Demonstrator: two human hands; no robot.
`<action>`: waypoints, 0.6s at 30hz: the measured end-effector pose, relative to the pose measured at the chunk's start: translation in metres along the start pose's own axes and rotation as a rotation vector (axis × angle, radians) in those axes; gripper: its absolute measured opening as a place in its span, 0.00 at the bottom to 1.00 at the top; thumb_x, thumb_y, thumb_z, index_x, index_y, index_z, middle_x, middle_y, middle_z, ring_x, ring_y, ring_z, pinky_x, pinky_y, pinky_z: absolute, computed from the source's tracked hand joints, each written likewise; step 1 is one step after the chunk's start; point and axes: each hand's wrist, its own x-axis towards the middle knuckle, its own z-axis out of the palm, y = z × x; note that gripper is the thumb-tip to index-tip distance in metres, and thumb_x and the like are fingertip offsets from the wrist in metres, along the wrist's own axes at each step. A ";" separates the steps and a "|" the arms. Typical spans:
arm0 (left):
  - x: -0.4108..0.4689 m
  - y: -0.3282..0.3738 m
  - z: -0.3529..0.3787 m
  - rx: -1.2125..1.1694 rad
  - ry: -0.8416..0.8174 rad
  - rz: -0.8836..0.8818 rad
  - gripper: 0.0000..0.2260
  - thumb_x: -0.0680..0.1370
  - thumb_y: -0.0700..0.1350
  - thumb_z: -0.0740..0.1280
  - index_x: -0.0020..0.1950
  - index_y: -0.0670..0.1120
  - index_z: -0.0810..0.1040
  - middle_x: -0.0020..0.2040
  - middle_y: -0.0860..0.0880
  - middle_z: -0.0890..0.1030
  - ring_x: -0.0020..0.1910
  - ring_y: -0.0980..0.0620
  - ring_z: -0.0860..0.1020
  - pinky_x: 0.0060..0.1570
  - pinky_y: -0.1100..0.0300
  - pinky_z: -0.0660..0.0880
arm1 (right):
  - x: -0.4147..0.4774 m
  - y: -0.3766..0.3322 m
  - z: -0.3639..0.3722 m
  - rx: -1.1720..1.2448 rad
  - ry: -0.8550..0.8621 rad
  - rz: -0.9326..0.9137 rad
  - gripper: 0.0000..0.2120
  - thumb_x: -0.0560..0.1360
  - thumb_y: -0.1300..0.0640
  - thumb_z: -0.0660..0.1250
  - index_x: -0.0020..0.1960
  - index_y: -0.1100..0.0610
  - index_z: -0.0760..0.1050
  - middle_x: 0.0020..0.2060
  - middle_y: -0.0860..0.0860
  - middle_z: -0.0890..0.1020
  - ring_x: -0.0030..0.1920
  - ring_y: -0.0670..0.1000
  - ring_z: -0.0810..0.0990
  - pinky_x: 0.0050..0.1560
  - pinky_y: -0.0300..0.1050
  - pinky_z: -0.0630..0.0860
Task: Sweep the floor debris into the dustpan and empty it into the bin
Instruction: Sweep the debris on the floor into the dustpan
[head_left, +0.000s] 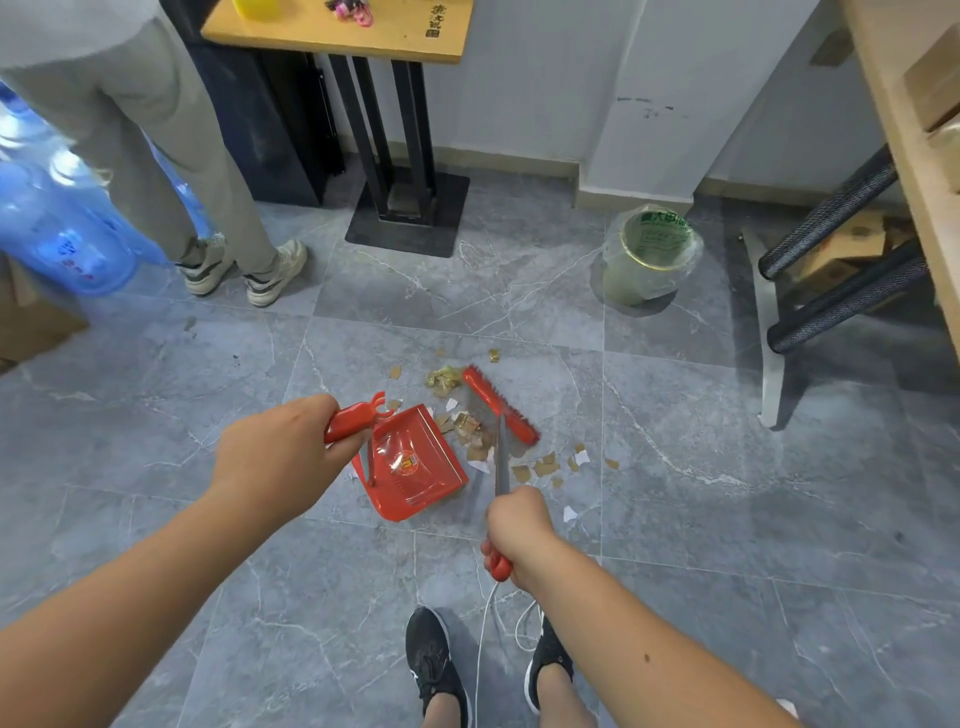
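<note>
Right hand (517, 525) grips broom (501, 405) | scraps (470, 428), perhaps cardboard | dustpan (415, 467)

Grey marble-look floor tiles (182, 395) with white veins fill most of the frame, under even, soft light. Along the top runs a pale wall (530, 78) with a beige skirting (509, 158); a scuffed white pillar (670, 104) stands out from it at upper right. At top centre a wooden desk (363, 36) rests on a black metal post and flat base plate (408, 218). A dark cabinet (249, 104) stands to its left. Blue water jugs (57, 218) crowd the left edge above a cardboard box (31, 322). At right, another wooden desk (914, 156) edge, black padded bars (831, 208) and a grey frame leg (771, 338).
</note>
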 end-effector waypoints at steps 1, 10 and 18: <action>0.003 0.002 -0.001 -0.002 -0.005 0.000 0.22 0.77 0.68 0.61 0.35 0.50 0.69 0.30 0.54 0.73 0.27 0.50 0.73 0.27 0.59 0.63 | -0.001 -0.004 -0.001 0.008 0.014 -0.012 0.20 0.75 0.68 0.48 0.65 0.62 0.65 0.35 0.58 0.72 0.26 0.50 0.65 0.23 0.37 0.60; 0.037 0.016 0.002 -0.056 -0.004 0.030 0.21 0.78 0.66 0.64 0.36 0.50 0.68 0.30 0.54 0.71 0.30 0.48 0.73 0.28 0.58 0.64 | 0.042 -0.077 -0.026 -0.005 0.054 -0.087 0.10 0.77 0.69 0.51 0.54 0.64 0.69 0.30 0.58 0.73 0.21 0.49 0.66 0.21 0.35 0.61; 0.064 0.018 0.010 -0.077 -0.016 0.020 0.21 0.78 0.66 0.64 0.40 0.50 0.71 0.31 0.54 0.71 0.32 0.48 0.73 0.31 0.58 0.69 | 0.091 -0.147 -0.023 -0.040 0.053 -0.066 0.11 0.78 0.67 0.52 0.57 0.62 0.69 0.32 0.57 0.71 0.23 0.49 0.64 0.19 0.32 0.61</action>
